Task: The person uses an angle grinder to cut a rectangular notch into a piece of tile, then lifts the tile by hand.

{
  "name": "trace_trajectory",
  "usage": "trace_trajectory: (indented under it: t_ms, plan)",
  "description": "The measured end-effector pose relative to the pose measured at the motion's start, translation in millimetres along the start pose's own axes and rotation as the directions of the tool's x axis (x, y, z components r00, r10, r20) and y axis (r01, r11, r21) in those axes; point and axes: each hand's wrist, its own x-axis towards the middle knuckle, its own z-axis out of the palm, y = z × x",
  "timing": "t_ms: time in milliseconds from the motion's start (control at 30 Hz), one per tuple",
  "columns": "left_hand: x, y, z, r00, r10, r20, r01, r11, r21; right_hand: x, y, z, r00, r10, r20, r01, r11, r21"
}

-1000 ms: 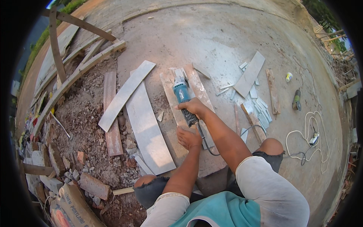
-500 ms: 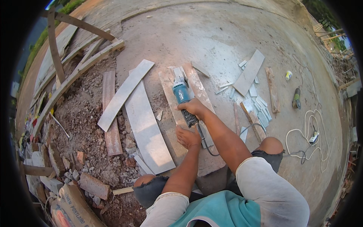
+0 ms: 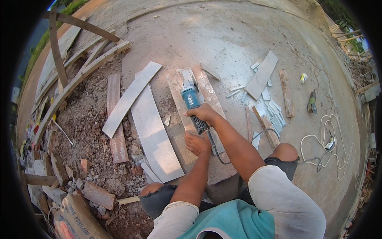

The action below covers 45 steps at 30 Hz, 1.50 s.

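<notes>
My right hand (image 3: 203, 113) is wrapped around the rear body of a blue and black angle grinder (image 3: 190, 97). The grinder's guarded head points away from me, over a pale tile strip (image 3: 201, 97) lying between stained boards (image 3: 211, 95). Just below the grinder's back end, my left hand (image 3: 197, 143) lies against the work surface with its fingers stretched out. A dark power cord (image 3: 215, 147) runs from the grinder's rear beneath my right forearm. The grinder's disc cannot be made out clearly.
Long grey tile planks (image 3: 153, 127) lie to the left, beside rubble (image 3: 85, 123) and a cement bag (image 3: 77, 215). On the right are cut tile strips (image 3: 274, 111), a wooden board (image 3: 286, 93), a second grinder (image 3: 312, 102) and a white extension cord (image 3: 318, 137).
The view has shifted very slightly. Both hands and the grinder hold almost the same place.
</notes>
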Motion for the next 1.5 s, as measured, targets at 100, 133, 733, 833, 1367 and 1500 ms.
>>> trace_trajectory:
  t_ms: [100, 133, 733, 833, 1367, 1500]
  plan:
    - [1.4, -2.0, 0.6, 1.0, -0.013, 0.011, 0.013, 1.0, 0.003, -1.0, -0.3, 1.5, 1.0, 0.01, -0.004, -0.01, 1.0, -0.005]
    - [1.7, -1.6, -0.1, 1.0, -0.015, 0.016, 0.015, 1.0, 0.004, -1.1, 0.1, 1.3, 1.0, 0.014, -0.007, -0.014, 1.0, -0.006]
    - [1.6, 1.4, -1.9, 0.997, -0.054, 0.05, 0.054, 0.999, -0.004, -5.6, 6.1, 1.0, 1.0, 0.002, 0.016, -0.002, 1.0, 0.022]
    - [0.6, 1.8, -3.0, 0.997, -0.058, 0.059, 0.059, 0.998, -0.011, -8.2, 6.4, 1.5, 1.0, 0.002, 0.0, -0.002, 1.0, 0.006]
    - [1.8, -0.8, -2.0, 0.997, -0.058, 0.047, 0.06, 0.997, -0.04, -22.9, 5.1, 1.3, 0.999, 0.042, 0.03, -0.044, 0.998, 0.054]
    - [0.8, -0.5, -0.5, 0.997, -0.051, 0.055, 0.053, 0.998, -0.038, -21.0, 9.9, 0.3, 0.999, 0.042, 0.023, -0.043, 0.997, 0.065]
